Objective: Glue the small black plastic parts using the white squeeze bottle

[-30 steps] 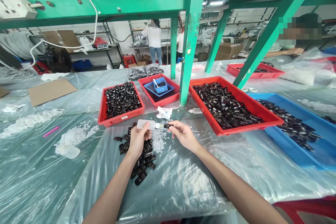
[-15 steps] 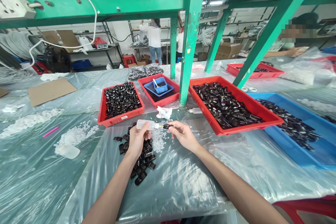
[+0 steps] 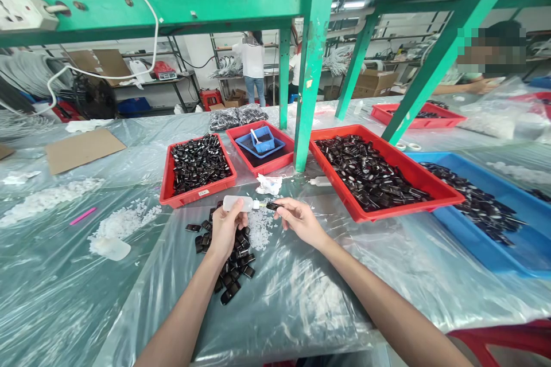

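Observation:
My left hand (image 3: 226,228) is closed around a translucent squeeze bottle (image 3: 238,203), which lies nearly level with its thin tip pointing right. The tip meets, or almost meets, a small black glossy plastic piece (image 3: 272,206). Thumb and fingers of my right hand (image 3: 300,221) pinch that piece at its right end. Beneath my left hand, a heap of similar black pieces (image 3: 235,266) is spread on the plastic-covered table. Small translucent white bits (image 3: 260,229) lie scattered under the bottle tip. Behind them sits a crumpled white tissue (image 3: 270,184).
Red trays of black pieces stand at left (image 3: 198,192) and right (image 3: 379,213), with a blue tray (image 3: 512,264) beyond. A green post (image 3: 307,80) rises between them. Another bottle (image 3: 321,182) lies near it. A pink stick (image 3: 83,216) is at left. A co-worker's arm (image 3: 456,88) shows far right.
My hands stay almost in place, with the bottle and black piece shifted very slightly. In the background, a person's arm has lowered, and the co-worker's hand at right has moved a little.

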`<control>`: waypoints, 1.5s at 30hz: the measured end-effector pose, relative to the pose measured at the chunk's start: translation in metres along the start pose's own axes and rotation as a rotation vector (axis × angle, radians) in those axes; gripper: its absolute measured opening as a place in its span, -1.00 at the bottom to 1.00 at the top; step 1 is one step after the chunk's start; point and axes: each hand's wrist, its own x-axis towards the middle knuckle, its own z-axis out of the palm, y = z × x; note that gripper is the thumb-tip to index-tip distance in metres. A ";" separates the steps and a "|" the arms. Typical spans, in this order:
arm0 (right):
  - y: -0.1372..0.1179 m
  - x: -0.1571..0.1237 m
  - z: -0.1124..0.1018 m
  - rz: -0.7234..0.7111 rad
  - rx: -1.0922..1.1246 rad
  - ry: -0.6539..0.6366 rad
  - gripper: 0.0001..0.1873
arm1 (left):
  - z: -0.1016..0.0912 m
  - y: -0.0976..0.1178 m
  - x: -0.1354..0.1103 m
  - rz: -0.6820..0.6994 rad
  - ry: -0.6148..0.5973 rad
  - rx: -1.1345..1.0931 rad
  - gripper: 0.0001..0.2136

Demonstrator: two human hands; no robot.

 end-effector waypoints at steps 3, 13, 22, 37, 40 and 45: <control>-0.002 -0.001 0.000 0.037 0.019 -0.001 -0.54 | -0.001 0.000 0.001 -0.003 0.003 -0.015 -0.63; -0.007 -0.002 -0.001 0.051 -0.002 0.014 -0.52 | -0.002 -0.001 0.001 0.004 -0.010 -0.047 -0.65; -0.006 -0.001 -0.003 0.049 -0.007 0.013 -0.49 | -0.002 -0.002 0.000 0.024 -0.027 -0.054 -0.66; -0.006 -0.002 -0.003 0.031 -0.037 0.014 -0.49 | -0.004 -0.002 0.001 0.027 -0.044 -0.048 -0.68; -0.006 -0.002 -0.003 0.039 -0.041 0.019 -0.49 | -0.005 -0.002 0.001 0.030 -0.042 -0.049 -0.68; -0.007 -0.002 -0.004 0.041 -0.026 0.018 -0.50 | -0.003 -0.001 0.000 0.020 -0.039 -0.061 -0.69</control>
